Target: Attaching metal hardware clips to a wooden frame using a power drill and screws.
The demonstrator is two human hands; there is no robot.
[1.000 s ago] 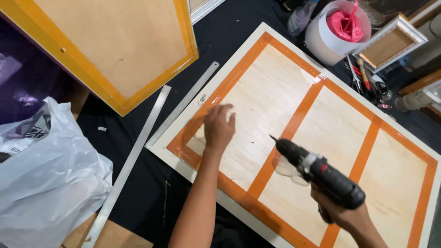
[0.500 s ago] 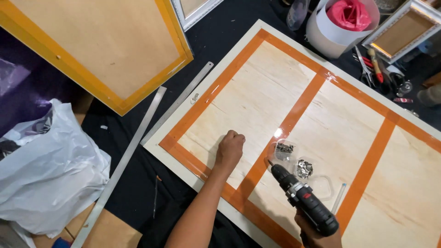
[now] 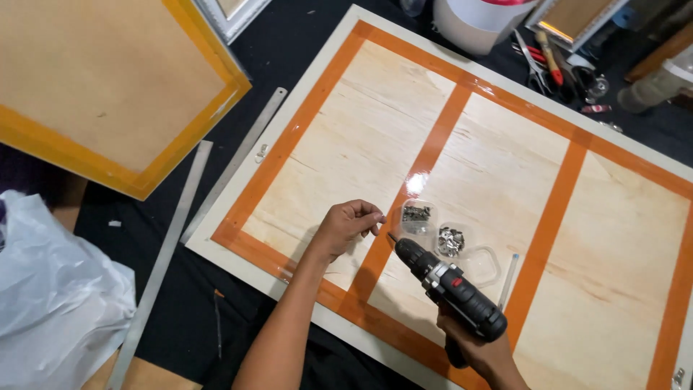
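A large plywood panel [image 3: 346,137] with orange tape bands and a white frame lies flat before me. My right hand [image 3: 480,350] grips a black and red cordless drill [image 3: 451,289], its bit pointing up-left toward my left hand [image 3: 346,225]. The fingers of that hand are pinched together at the drill's tip; something small may be between them, but I cannot make it out. Just beyond the drill sit small clear plastic tubs [image 3: 433,231] with metal screws and fittings, resting on the panel.
Two metal strips [image 3: 238,162] lie along the panel's left edge on the dark floor. Another orange-edged board [image 3: 108,87] is at upper left, a white plastic bag [image 3: 50,303] at lower left. A white bucket [image 3: 476,22] and hand tools [image 3: 541,61] sit beyond the panel.
My left hand has lifted off the panel and pinched its fingers at the drill's bit. The drill has stayed near the orange band. My view has shifted right and closer.
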